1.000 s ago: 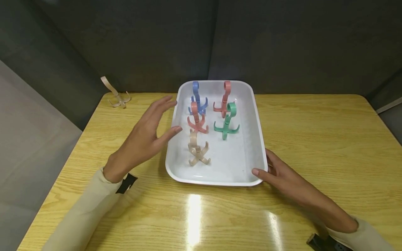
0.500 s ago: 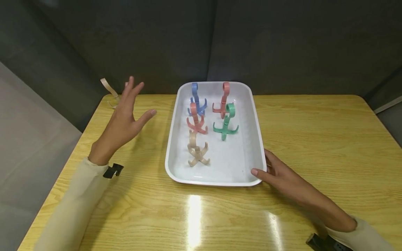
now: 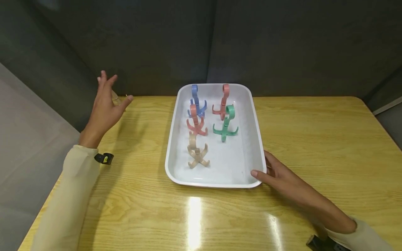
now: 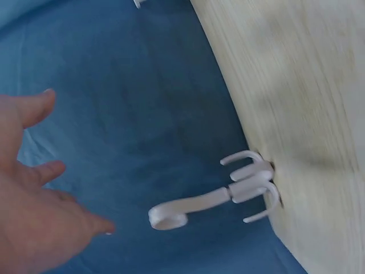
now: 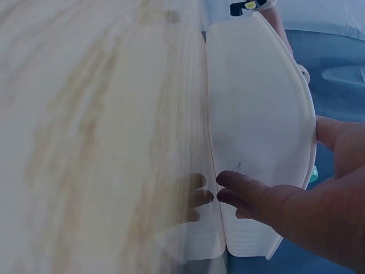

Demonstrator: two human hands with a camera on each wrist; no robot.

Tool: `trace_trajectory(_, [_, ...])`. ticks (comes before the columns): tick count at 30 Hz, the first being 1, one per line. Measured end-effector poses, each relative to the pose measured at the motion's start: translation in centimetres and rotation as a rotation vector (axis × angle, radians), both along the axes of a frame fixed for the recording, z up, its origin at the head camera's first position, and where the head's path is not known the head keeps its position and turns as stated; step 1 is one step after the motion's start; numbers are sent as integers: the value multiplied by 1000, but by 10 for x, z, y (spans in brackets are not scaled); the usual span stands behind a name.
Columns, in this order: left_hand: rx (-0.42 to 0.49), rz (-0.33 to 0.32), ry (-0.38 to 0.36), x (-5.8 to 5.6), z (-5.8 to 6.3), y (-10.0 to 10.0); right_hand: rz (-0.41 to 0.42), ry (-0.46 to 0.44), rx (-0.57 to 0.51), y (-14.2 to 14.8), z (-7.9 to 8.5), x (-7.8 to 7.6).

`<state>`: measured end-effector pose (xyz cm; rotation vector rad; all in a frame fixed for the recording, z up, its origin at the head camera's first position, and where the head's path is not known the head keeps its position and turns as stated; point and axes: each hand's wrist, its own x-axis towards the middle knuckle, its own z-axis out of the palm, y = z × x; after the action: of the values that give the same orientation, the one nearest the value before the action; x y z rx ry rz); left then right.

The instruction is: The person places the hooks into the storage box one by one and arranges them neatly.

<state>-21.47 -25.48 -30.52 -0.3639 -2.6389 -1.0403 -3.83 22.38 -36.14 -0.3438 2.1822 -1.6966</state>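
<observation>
My left hand (image 3: 103, 111) hovers at the table's far left corner, fingers spread and thumb apart. Close by stands a beige swivel hook hanger (image 4: 251, 185) on the table edge, mostly hidden behind the hand in the head view. The left wrist view shows a gap between fingers and hanger. My right hand (image 3: 282, 177) grips the near right corner of a white tray (image 3: 216, 185), thumb over the rim and fingers against the outer wall. Inside the tray stand a blue hanger (image 3: 195, 92), a green hanger (image 3: 225, 131), a beige hanger (image 3: 198, 157) and two pink hangers, one at the back (image 3: 225, 92).
The wooden table (image 3: 320, 139) stretches right of the tray and in front of it. A dark curtain (image 3: 267, 45) hangs behind the table's far edge. Grey cloth (image 3: 28, 132) lies along the left side.
My left hand has moved left and away from the tray to the corner hanger, which it now largely covers in the head view. The right hand keeps its grip on the tray.
</observation>
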Motion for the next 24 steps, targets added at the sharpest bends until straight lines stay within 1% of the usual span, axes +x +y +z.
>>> trace_trajectory(5, [1, 25, 18, -15, -4, -12, 1, -3, 5, 1, 0, 1])
trace_trajectory(9, [-2, 66, 17, -26, -6, -19, -3, -10, 5, 1, 0, 0])
trace_trajectory(16, [18, 128, -87, -39, -5, -29, 1, -22, -22, 1, -1, 0])
trace_trajectory(20, [29, 156, -120, -45, -5, -36, 4, -23, -29, 1, -1, 1])
trace_trajectory(24, [35, 180, -155, -49, -8, -41, 6, -22, -32, 1, -2, 0])
